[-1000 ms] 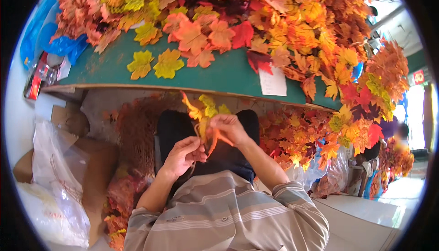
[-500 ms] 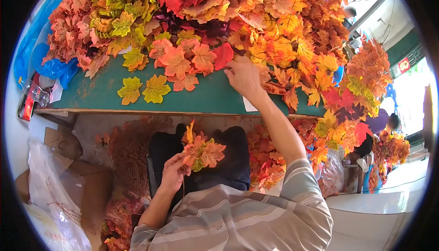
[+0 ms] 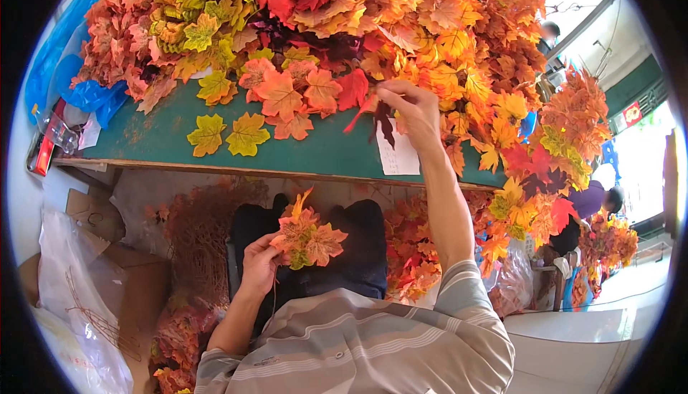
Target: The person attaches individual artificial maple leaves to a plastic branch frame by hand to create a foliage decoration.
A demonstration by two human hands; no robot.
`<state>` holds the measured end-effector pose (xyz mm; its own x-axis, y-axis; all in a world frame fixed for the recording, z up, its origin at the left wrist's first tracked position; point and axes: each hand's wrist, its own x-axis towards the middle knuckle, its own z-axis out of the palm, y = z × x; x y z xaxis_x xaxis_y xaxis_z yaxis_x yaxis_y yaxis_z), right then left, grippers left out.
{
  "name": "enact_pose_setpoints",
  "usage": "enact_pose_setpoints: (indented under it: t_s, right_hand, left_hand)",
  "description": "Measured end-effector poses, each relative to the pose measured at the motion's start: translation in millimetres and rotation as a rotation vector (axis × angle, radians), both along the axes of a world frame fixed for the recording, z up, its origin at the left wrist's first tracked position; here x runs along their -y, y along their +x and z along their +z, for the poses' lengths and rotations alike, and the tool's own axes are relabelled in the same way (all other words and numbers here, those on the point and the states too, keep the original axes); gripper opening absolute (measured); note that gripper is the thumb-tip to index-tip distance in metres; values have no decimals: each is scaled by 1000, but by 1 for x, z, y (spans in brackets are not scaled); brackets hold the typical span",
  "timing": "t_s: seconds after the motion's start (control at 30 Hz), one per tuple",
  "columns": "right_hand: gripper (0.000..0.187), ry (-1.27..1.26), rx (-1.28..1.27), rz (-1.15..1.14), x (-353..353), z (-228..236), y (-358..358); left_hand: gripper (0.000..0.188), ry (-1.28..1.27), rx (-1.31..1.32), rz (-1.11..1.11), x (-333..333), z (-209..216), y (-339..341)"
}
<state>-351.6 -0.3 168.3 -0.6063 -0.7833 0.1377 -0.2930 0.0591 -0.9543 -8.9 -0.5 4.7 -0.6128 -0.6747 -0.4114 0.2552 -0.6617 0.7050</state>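
My left hand is closed round the thin brown stem of a small bunch of artificial maple leaves, orange-pink with some yellow-green, held over my lap. Above the table my right hand pinches a dark red artificial leaf that hangs down from the fingers. A brighter red leaf beside it is blurred; whether the fingers hold it too is unclear. Loose on the green table lie two yellow-green leaves and a cluster of orange-pink leaves.
Big heaps of orange leaves cover the table's far side. A white slip of paper lies near its front edge. At left are a blue plastic bag, a cardboard box and a bundle of brown stems. Other people sit far right.
My right hand has drawn back to the right from the red leaf pile, and a dark red leaf now hangs from it. The white paper is uncovered. My left hand keeps its bunch, shifted slightly.
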Motion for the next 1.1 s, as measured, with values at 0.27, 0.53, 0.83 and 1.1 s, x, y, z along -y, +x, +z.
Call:
enact_pose_setpoints:
  t_s: [0.27, 0.53, 0.83, 1.1]
  right_hand:
    - [2, -39, 311, 530, -83, -57, 76]
    - [12, 16, 193, 495, -94, -88, 152]
    - [15, 108, 105, 421, -88, -110, 156]
    - [8, -276, -200, 397, -99, -74, 161]
  left_hand:
    - [21, -90, 81, 45, 7, -3, 3]
    - [16, -342, 196, 4, 10, 20, -23]
    - [9, -200, 51, 0, -1, 35, -17]
    - [10, -250, 147, 8, -1, 34, -16]
